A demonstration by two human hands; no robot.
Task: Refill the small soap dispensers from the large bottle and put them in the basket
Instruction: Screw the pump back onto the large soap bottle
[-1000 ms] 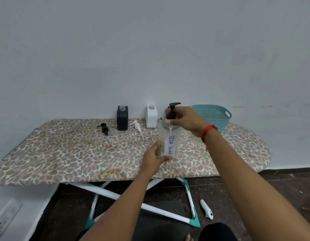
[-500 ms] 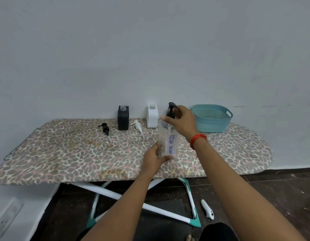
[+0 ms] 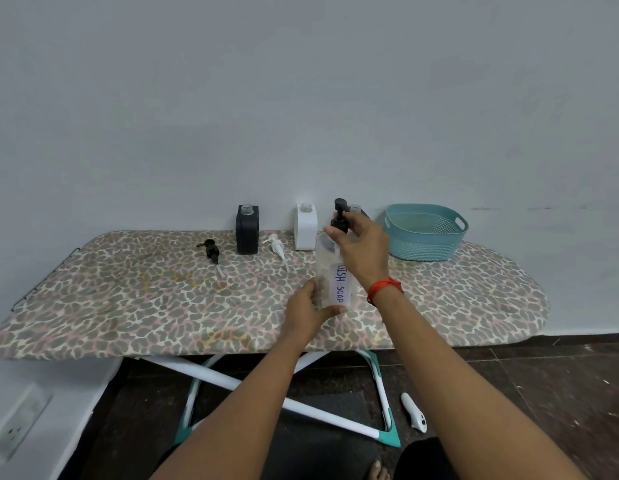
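A clear large bottle (image 3: 327, 271) labelled DISH SOAP stands upright on the ironing board (image 3: 128, 296). My left hand (image 3: 310, 311) grips its lower part. My right hand (image 3: 361, 247) is closed around its black pump top (image 3: 340, 216). A small black dispenser (image 3: 247, 230) and a small white dispenser (image 3: 306, 227) stand open-necked at the back. Their pumps lie beside them: a black pump (image 3: 211, 251) and a white pump (image 3: 278, 249). A third open neck (image 3: 355, 207) shows just behind my right hand. The teal basket (image 3: 424, 232) sits at the back right, with nothing visible in it.
The board has a leopard-print cover and stands against a pale wall. Its white and teal legs (image 3: 301, 407) cross below. A white handle-like object (image 3: 415, 412) lies on the dark floor. A wall socket (image 3: 15, 431) is at the lower left.
My right hand has turned on the black pump top, the wrist swinging lower and nearer to me. The pump nozzle now points left instead of right. My left hand keeps its hold.
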